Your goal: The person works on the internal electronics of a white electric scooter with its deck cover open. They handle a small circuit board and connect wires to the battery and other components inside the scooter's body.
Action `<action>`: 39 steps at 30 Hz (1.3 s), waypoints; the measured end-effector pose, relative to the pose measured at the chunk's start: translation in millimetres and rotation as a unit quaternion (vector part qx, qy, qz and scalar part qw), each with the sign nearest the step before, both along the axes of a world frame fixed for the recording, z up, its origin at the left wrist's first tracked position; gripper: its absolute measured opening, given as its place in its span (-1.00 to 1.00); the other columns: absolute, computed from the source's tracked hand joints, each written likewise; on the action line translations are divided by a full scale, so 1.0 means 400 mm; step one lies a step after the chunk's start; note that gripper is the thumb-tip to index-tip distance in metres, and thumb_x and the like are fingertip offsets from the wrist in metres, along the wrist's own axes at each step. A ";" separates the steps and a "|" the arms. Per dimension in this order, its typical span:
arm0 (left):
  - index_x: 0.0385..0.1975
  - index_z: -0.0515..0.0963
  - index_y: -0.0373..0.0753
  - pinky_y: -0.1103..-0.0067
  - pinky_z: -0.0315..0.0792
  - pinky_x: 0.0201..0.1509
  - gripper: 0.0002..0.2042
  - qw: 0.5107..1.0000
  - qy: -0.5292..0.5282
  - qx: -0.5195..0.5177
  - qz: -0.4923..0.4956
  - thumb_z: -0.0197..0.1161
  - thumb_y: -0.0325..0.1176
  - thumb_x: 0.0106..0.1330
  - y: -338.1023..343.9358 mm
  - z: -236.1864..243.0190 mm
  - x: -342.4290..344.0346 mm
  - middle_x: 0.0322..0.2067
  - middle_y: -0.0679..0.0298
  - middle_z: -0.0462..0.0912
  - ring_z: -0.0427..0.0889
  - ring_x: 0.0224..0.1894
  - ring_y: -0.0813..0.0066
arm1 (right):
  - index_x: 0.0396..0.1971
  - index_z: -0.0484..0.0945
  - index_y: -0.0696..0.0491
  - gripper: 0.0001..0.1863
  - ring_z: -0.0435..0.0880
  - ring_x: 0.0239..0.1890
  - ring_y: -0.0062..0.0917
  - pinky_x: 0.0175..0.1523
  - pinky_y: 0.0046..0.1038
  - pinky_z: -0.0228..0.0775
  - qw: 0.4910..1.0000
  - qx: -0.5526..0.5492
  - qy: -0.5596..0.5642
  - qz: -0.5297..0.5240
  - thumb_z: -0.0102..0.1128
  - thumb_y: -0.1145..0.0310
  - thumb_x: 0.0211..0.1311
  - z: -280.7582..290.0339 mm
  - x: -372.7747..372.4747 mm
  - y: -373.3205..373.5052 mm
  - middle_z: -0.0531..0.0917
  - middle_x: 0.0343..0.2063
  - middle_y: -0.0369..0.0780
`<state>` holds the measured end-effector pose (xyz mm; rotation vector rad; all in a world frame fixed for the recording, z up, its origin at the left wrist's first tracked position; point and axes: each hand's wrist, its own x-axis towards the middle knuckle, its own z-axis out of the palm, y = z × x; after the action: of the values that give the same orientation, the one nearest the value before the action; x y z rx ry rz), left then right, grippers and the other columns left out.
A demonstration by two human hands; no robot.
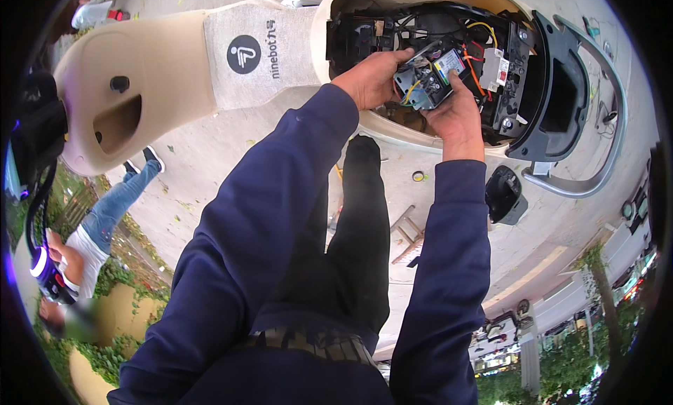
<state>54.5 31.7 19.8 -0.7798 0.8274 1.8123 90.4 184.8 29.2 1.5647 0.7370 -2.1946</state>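
A cream electric scooter lies across the top of the view with its body open, showing black housing, wires and a white breaker with a red switch. Over this compartment I hold a silver and black electronic module with a label and yellow wires. My left hand grips its left side, thumb at the top edge. My right hand holds it from the lower right, thumb on its face, other fingers partly hidden underneath. Orange and red cables run just right of the module.
A grey metal grab rail curves round the scooter's rear. A black plastic bin, a small roll and a wooden stool are on the pavement. Another person is at the left, near plants. Parked vehicles stand at lower right.
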 end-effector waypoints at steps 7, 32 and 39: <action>0.10 0.35 -0.22 0.34 0.47 -0.11 -0.67 0.999 0.044 0.014 -0.009 -0.09 -0.24 0.42 -0.003 -0.024 0.020 -0.09 0.29 0.55 0.58 -0.11 0.44 | 0.00 0.40 0.01 -0.69 0.46 0.07 -0.34 0.22 -0.14 0.16 0.997 0.030 -0.037 0.067 -0.08 0.20 0.38 0.015 0.006 0.011 0.55 -0.05 -0.17; 0.24 0.23 -0.15 0.47 0.45 -0.04 -0.60 0.989 0.114 -0.049 -0.084 -0.04 -0.27 0.42 0.021 -0.008 0.025 -0.08 0.27 0.51 0.55 -0.18 0.51 | -0.36 0.58 0.28 -0.82 0.57 -0.45 -0.62 -0.36 -0.54 0.37 0.859 0.327 0.121 0.375 0.14 0.45 0.15 0.088 0.038 0.005 0.65 -0.47 -0.20; 0.23 0.24 -0.15 0.51 0.43 -0.02 -0.58 0.983 0.130 -0.069 -0.108 0.01 -0.31 0.37 0.022 -0.011 0.029 -0.09 0.28 0.50 0.55 -0.17 0.51 | -0.42 0.58 0.19 -0.81 0.47 -0.51 -0.69 -0.41 -0.61 0.30 0.865 0.267 0.047 0.421 0.28 0.36 0.06 0.121 0.005 -0.003 0.58 -0.52 -0.30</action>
<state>66.0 40.7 15.3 -0.5197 1.1717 1.6954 92.3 183.8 77.4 0.9943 1.7702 -1.4577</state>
